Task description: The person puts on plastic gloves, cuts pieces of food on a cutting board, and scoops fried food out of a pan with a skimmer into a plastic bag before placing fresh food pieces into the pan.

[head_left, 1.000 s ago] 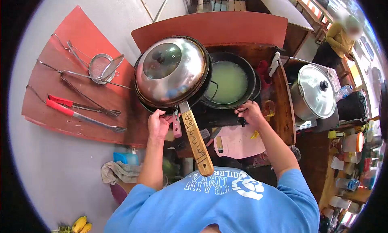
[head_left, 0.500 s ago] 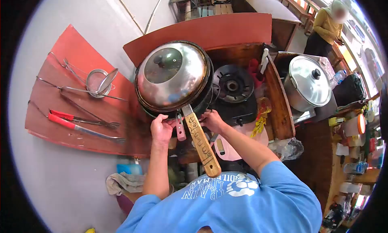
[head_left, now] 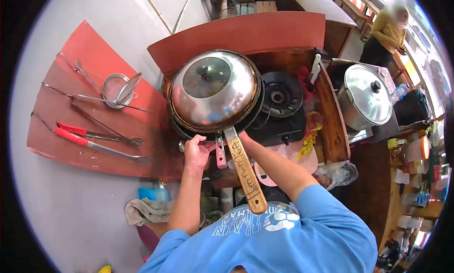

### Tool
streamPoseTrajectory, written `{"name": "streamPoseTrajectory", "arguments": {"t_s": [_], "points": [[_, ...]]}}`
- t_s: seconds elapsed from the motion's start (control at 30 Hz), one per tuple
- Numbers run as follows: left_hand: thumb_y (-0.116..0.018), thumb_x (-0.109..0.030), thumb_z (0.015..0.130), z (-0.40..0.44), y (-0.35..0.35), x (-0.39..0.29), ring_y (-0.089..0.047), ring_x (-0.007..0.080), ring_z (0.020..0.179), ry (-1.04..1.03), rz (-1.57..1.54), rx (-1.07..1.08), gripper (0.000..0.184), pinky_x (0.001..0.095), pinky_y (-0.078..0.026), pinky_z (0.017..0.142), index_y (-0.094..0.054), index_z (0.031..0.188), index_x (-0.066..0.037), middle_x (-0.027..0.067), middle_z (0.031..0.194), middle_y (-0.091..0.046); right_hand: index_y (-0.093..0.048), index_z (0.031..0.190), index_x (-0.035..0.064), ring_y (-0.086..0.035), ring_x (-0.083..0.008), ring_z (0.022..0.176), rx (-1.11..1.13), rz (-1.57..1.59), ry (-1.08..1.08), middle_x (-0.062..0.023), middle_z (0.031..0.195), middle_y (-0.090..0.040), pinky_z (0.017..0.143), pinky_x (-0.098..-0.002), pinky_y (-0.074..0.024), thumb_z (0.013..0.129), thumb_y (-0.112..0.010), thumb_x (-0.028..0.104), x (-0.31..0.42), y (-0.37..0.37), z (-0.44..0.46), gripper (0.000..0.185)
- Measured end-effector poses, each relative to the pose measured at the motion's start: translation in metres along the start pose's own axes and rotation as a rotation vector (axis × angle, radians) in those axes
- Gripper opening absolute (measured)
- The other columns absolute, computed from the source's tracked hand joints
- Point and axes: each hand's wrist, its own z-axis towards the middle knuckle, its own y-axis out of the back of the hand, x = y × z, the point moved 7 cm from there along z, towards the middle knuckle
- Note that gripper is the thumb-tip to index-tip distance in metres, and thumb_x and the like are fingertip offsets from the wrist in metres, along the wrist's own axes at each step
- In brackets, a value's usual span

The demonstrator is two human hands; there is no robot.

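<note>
A frying pan (head_left: 254,192) with a wooden, hand-lettered handle pointing toward me stands on the stove's left side. A domed metal lid (head_left: 236,94) with a glass window covers it, and a dark pan rim shows underneath. The pink handle (head_left: 221,158) of a utensil sticks out beside the wooden one. At the front left edge is my left hand (head_left: 195,154), thumb out, its other fingers partly hidden below the pan. My right hand (head_left: 244,139) reaches in behind the wooden handle, its fingers hidden under the pan. What either hand touches there cannot be seen.
Right of the pan is a bare burner (head_left: 278,97). Two strainers and red-handled tongs (head_left: 101,143) lie on the red board (head_left: 47,131). A pink cutting board (head_left: 293,162) sits in front of the stove. Farther right stands a lidded pot (head_left: 366,95); a person (head_left: 388,31) stands behind.
My right hand has moved left, in under the pan, so its fingers no longer show. My left hand stays at the pan's front edge. The whole view has shifted slightly.
</note>
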Motion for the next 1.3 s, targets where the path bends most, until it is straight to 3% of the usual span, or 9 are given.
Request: {"name": "streamPoseTrajectory", "arguments": {"t_s": [0.17, 0.27, 0.47, 0.57, 0.7, 0.8, 0.93, 1.03, 1.3], "points": [[-0.053, -0.005, 0.08, 0.012, -0.007, 0.02, -0.068, 0.0409, 0.085, 0.008, 0.025, 0.0, 0.018, 0.0551, -0.057, 0.081, -0.061, 0.093, 0.003, 0.0223, 0.099, -0.068, -0.063, 0.114, 0.0021, -0.069, -0.0274, 0.089, 0.135, 0.207, -0.123, -0.0135, 0.103, -0.069, 0.075, -0.0407, -0.0592, 0.098, -0.053, 0.017, -0.014, -0.004, -0.004, 0.024], [-0.051, -0.003, 0.081, 0.006, -0.042, 0.029, -0.069, 0.0374, 0.081, 0.063, 0.014, 0.028, 0.021, 0.0556, -0.058, 0.075, -0.061, 0.097, 0.007, 0.0193, 0.094, -0.069, -0.062, 0.115, 0.0021, -0.069, -0.0273, 0.088, 0.159, 0.21, -0.133, -0.0139, 0.104, -0.069, 0.075, -0.0402, -0.0592, 0.098, -0.053, 0.019, -0.017, 0.008, -0.02, 0.025], [-0.053, -0.005, 0.081, 0.026, -0.084, 0.071, -0.068, 0.0371, 0.087, 0.117, 0.002, 0.091, 0.02, 0.0537, -0.055, 0.084, -0.06, 0.098, 0.003, 0.0204, 0.1, -0.068, -0.062, 0.115, 0.002, -0.07, -0.0271, 0.085, 0.109, 0.06, -0.139, -0.0147, 0.106, -0.069, 0.075, -0.039, -0.0592, 0.099, -0.054, 0.021, -0.011, 0.072, -0.082, 0.026], [-0.052, -0.005, 0.082, 0.033, -0.111, 0.1, -0.068, 0.0364, 0.088, 0.119, 0.0, 0.128, 0.022, 0.0526, -0.055, 0.085, -0.06, 0.099, 0.004, 0.0207, 0.1, -0.069, -0.06, 0.118, 0.0012, -0.07, -0.0249, 0.084, -0.022, -0.403, -0.137, -0.0155, 0.114, -0.066, 0.071, -0.0365, -0.0589, 0.099, -0.054, 0.025, 0.017, 0.102, -0.154, 0.031], [-0.051, -0.003, 0.081, 0.056, -0.129, 0.153, -0.07, 0.039, 0.081, 0.124, -0.071, 0.108, 0.018, 0.0552, -0.058, 0.078, -0.061, 0.092, 0.007, 0.0214, 0.094, -0.069, -0.051, 0.135, -0.0029, -0.064, -0.0192, 0.105, -0.339, -0.322, -0.152, -0.0135, 0.123, -0.062, 0.084, -0.0378, -0.0556, 0.099, -0.052, 0.025, 0.052, 0.163, -0.266, 0.046], [-0.051, -0.003, 0.08, 0.073, -0.142, 0.191, -0.069, 0.0406, 0.08, 0.113, -0.125, 0.085, 0.015, 0.0561, -0.059, 0.075, -0.06, 0.088, 0.006, 0.0203, 0.091, -0.068, -0.043, 0.14, 0.0024, -0.064, -0.0292, 0.108, -0.427, -0.361, -0.206, -0.0185, 0.134, -0.056, 0.087, -0.0443, -0.0555, 0.101, -0.044, 0.036, 0.077, 0.176, -0.356, 0.051], [-0.051, -0.003, 0.08, 0.09, -0.157, 0.231, -0.069, 0.0409, 0.08, 0.108, -0.2, 0.064, 0.016, 0.0563, -0.059, 0.074, -0.059, 0.09, 0.007, 0.0206, 0.091, -0.068, -0.03, 0.148, -0.0015, -0.064, -0.0288, 0.107, -0.422, -0.125, -0.045, -0.0171, 0.133, -0.056, 0.091, -0.0424, -0.054, 0.099, -0.046, 0.02, 0.102, 0.173, -0.442, 0.056], [-0.051, -0.003, 0.08, 0.098, -0.164, 0.253, -0.069, 0.0401, 0.079, 0.063, -0.218, 0.004, 0.017, 0.0551, -0.06, 0.074, -0.057, 0.092, 0.008, 0.0211, 0.091, -0.068, -0.033, 0.146, -0.0004, -0.061, -0.032, 0.113, -0.454, -0.123, -0.001, -0.02, 0.14, -0.051, 0.096, -0.0481, -0.0505, 0.097, -0.047, 0.022, 0.106, 0.189, -0.486, 0.056], [-0.05, -0.002, 0.08, 0.124, -0.166, 0.285, -0.069, 0.0384, 0.076, -0.037, -0.24, -0.061, 0.018, 0.053, -0.06, 0.073, -0.056, 0.095, 0.006, 0.0211, 0.089, -0.066, -0.028, 0.149, -0.0031, -0.061, -0.0313, 0.114, -0.446, -0.217, -0.084, -0.0202, 0.14, -0.051, 0.094, -0.045, -0.0512, 0.097, -0.05, 0.02, 0.131, 0.19, -0.505, 0.061]]}}
